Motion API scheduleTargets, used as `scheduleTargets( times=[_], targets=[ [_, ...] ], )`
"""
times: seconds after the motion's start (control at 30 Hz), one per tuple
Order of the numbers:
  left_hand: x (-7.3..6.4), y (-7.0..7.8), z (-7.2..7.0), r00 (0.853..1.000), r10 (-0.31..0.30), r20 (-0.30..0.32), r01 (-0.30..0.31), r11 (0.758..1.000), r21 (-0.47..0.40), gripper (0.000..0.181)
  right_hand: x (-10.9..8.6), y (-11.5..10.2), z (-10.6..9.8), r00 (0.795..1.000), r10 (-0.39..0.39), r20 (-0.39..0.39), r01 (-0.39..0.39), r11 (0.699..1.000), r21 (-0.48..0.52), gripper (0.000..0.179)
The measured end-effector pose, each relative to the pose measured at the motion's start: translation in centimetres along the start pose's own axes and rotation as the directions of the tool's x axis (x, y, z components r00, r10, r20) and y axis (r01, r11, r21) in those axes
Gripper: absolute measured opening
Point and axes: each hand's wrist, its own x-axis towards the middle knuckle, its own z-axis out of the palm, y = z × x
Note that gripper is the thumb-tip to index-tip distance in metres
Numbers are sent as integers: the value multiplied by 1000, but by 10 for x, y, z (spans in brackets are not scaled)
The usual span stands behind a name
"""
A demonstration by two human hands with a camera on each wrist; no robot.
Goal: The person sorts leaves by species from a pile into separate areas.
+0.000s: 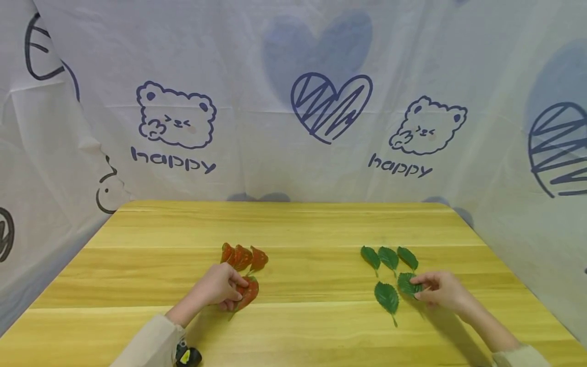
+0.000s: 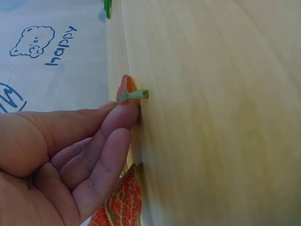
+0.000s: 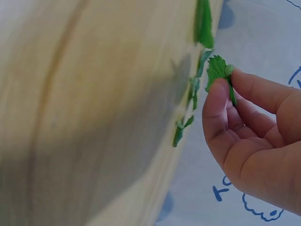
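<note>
My left hand (image 1: 219,286) pinches a red leaf (image 1: 249,291) between thumb and fingers, low over the wooden table. In the left wrist view its cut green stem (image 2: 138,94) points toward the tabletop. Just beyond that hand lie several red leaves (image 1: 243,257) in a row, partly overlapping. On the right, my right hand (image 1: 444,291) pinches a green leaf (image 3: 217,70) with toothed edges, held slightly above the table. Beside it a single green leaf (image 1: 387,296) lies flat, and behind are three more green leaves (image 1: 388,257) side by side.
The yellow wood-grain table (image 1: 312,336) reaches back to a pale curtain (image 1: 247,61) printed with hearts and bears. Bare tabletop separates the red group from the green group. Near the left sleeve a black object with a yellow mark (image 1: 187,356) shows at the wrist.
</note>
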Motion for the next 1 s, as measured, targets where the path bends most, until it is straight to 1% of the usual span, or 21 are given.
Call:
scheduleTargets(
  times=[0.13, 0.23, 0.33, 0.53, 0.7, 0.83, 1.0],
  targets=[
    [0, 0, 0, 1000, 3, -1, -3, 1000, 3, 19, 2, 8, 0, 997, 32, 65, -33, 999, 19, 32],
    [0, 0, 0, 1000, 8, -3, -8, 1000, 2, 19, 3, 11, 1, 994, 50, 99, -53, 998, 26, 29],
    [0, 0, 0, 1000, 15, -3, -15, 1000, 4, 19, 4, 12, 1, 992, 53, 111, -55, 998, 14, 28],
    [2, 0, -2, 1000, 5, 1, -5, 1000, 1, 20, 6, 12, 2, 989, 62, 132, -65, 998, 18, 28],
    [2, -1, -3, 1000, -2, 3, 2, 1000, -16, 22, 8, 13, 3, 990, 73, 120, -76, 997, 23, 28],
    [3, -3, -3, 1000, -12, 3, 12, 999, -32, 22, 8, 13, 4, 992, 77, 98, -77, 997, 3, 27],
    [3, -3, -5, 1000, -18, -24, 17, 1000, -20, 20, 7, 8, 7, 999, 48, 24, -46, 996, -79, 26]
  ],
)
